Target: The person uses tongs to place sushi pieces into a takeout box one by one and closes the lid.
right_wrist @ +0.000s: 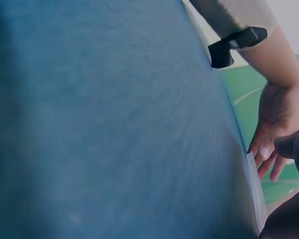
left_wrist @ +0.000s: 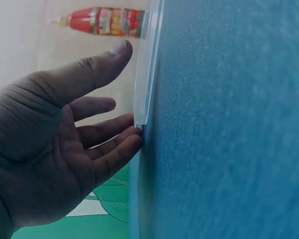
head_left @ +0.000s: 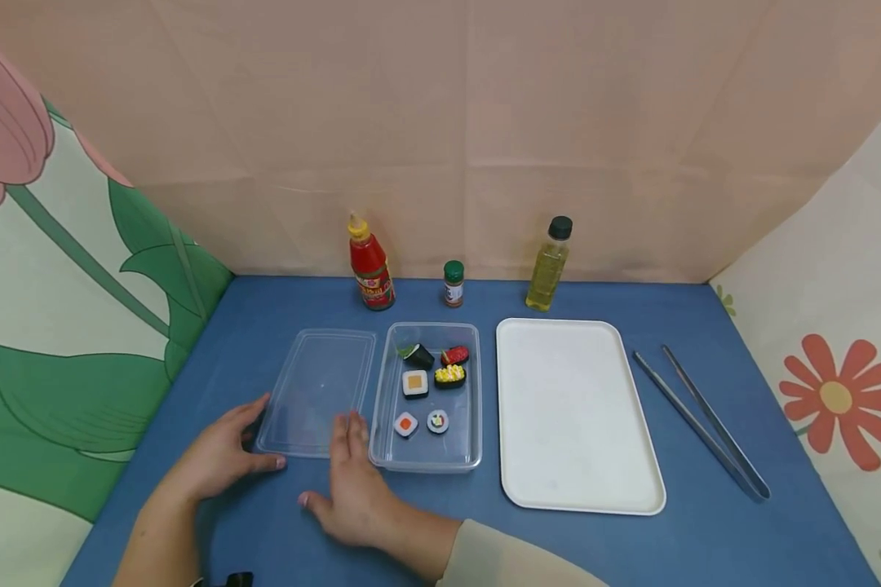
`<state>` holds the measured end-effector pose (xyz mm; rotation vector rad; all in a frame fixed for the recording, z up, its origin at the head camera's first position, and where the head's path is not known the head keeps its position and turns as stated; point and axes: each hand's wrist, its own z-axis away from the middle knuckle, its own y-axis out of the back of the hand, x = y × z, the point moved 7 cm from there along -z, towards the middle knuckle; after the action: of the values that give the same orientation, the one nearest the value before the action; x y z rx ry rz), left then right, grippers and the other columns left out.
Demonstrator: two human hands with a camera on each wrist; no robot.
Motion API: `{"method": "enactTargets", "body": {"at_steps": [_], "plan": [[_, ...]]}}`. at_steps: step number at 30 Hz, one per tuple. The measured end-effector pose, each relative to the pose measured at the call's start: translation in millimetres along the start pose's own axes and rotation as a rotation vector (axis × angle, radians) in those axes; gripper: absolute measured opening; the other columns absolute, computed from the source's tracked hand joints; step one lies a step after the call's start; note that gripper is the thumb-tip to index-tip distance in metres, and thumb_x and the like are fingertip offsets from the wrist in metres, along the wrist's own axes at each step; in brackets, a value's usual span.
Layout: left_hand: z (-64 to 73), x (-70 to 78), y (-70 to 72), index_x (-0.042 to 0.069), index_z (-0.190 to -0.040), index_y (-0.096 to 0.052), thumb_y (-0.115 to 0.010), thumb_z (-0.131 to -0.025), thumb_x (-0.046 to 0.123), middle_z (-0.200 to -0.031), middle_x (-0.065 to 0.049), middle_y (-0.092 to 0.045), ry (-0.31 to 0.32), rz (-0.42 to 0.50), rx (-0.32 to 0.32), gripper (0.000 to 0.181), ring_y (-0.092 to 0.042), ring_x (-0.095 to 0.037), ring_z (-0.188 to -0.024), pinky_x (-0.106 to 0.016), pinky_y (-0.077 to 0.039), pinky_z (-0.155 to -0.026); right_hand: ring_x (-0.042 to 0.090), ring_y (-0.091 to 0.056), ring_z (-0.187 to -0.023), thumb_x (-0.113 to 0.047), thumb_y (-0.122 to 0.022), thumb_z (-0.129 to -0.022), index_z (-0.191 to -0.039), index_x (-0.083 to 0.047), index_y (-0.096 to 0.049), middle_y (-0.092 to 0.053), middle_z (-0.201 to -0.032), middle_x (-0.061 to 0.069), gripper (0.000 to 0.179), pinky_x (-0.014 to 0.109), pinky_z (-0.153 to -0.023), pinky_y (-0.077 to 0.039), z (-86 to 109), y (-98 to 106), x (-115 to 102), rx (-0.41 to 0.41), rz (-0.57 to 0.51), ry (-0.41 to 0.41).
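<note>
A clear plastic lid (head_left: 321, 383) lies flat on the blue table, left of a clear plastic container (head_left: 426, 465). My left hand (head_left: 223, 448) is at the lid's front left corner with its fingers loosely bent. In the left wrist view, the fingertips (left_wrist: 134, 133) are right at the lid's edge and the thumb stands off it. My right hand (head_left: 360, 493) reaches to the lid's front right part, fingers straight and overlapping the lid there, thumb spread to the left. The container holds several sushi pieces, among them a corn-topped one (head_left: 450, 375) and a small roll (head_left: 437, 421).
A white tray (head_left: 576, 416) lies right of the container, with metal tongs (head_left: 705, 424) beyond it. Along the back stand a red sauce bottle (head_left: 372, 273), a small green-capped jar (head_left: 453, 285) and an oil bottle (head_left: 548, 269). Fabric walls border the table.
</note>
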<state>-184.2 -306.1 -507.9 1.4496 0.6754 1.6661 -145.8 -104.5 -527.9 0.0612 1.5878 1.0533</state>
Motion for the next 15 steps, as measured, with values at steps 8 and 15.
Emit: {"method": "enactTargets", "body": {"at_steps": [8, 15], "plan": [[-2.4, -0.7, -1.6, -0.015, -0.155, -0.029, -0.095, -0.074, 0.031, -0.146, -0.040, -0.042, 0.027, 0.047, -0.013, 0.115, -0.060, -0.053, -0.119, -0.059, -0.052, -0.096, 0.032, 0.003, -0.158, -0.039, -0.069, -0.101, -0.165, -0.001, 0.000, 0.007, -0.171, 0.023, 0.102, 0.040, -0.123, -0.025, -4.7, 2.7, 6.7, -0.015, -0.115, -0.065], [-0.3, -2.3, 0.3, -0.018, -0.154, -0.029, -0.095, -0.075, 0.031, -0.144, -0.039, -0.044, 0.043, 0.027, -0.011, 0.114, -0.060, -0.052, -0.118, -0.059, -0.052, -0.094, 0.026, -0.001, -0.159, -0.041, -0.065, -0.103, -0.167, -0.005, -0.001, 0.006, -0.173, 0.016, 0.098, 0.042, -0.124, -0.024, -5.4, 1.4, 7.6, -0.048, -0.183, -0.074]]}}
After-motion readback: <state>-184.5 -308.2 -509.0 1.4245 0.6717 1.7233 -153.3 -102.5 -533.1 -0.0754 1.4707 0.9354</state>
